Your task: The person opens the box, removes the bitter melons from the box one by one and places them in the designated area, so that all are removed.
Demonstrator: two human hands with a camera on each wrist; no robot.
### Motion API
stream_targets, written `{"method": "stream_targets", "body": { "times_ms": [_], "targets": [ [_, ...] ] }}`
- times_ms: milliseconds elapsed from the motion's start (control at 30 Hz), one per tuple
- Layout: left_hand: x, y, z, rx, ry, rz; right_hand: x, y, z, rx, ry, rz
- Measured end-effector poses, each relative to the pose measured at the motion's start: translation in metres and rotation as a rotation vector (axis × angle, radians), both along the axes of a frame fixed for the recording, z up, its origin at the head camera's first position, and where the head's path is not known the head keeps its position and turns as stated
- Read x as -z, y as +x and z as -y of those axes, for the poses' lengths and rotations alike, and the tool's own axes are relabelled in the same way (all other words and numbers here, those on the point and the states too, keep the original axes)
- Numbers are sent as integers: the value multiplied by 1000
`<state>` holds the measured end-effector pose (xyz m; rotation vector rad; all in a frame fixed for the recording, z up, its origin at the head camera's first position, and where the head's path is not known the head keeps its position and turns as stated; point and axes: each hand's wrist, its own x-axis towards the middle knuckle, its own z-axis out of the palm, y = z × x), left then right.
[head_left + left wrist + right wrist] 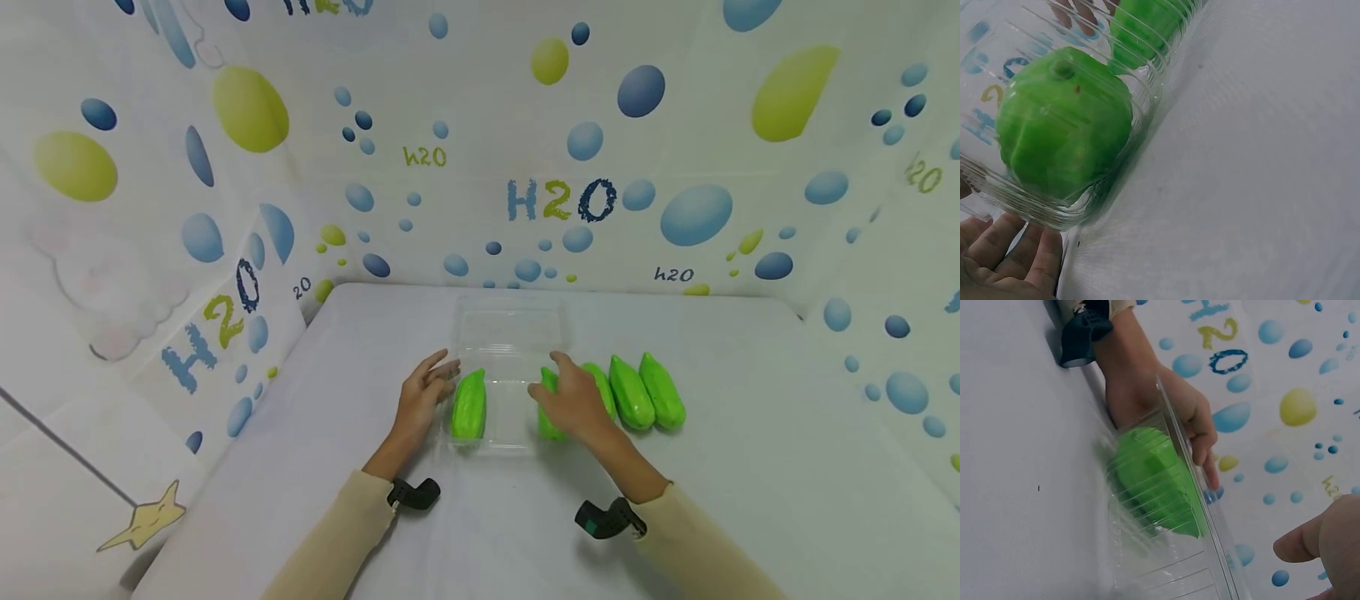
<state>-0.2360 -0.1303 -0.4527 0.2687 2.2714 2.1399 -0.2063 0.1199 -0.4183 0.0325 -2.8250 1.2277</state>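
Note:
A clear plastic clamshell box [510, 446] lies with its lid [510, 321] folded back. One green fruit-like piece [469, 407], ridged with a pointed tip, rests in its left part. My left hand [417, 400] is at the box's left side, fingers loosely bent; in the left wrist view its fingers [1041, 259] lie along the outer wall. My right hand [577, 400] is above a second green piece [549, 408] at the box's right side, thumb and index finger spread apart. The hand partly hides this piece, and whether it lies fully inside the box cannot be told.
To the right on the white table [765, 467] several more green pieces [632, 393] lie side by side, one partly behind my right hand. A patterned sheet [480, 225] stands behind the table and at both sides. Both wrists wear black cameras [611, 518].

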Motion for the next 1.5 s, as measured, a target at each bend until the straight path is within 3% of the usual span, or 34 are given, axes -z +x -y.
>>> {"method": "stream_targets", "body": {
  "times_ms": [300, 533, 833, 1067, 1500],
  "targets": [
    [-3, 1, -1, 0, -25, -19, 2, -3, 10, -20, 79, 56],
    [-2, 0, -1, 3, -23, -24, 13, -5, 16, -76, 273, -27],
    [-3, -2, -2, 6, -19, -25, 15, -8, 18, -84, 318, -21],
    [-4, -2, -2, 7, -26, -18, 17, -9, 16, -54, 221, -3],
    [-4, -1, -2, -2, -23, -16, 16, -1, 10, 13, 1, -161]
  ]
}}
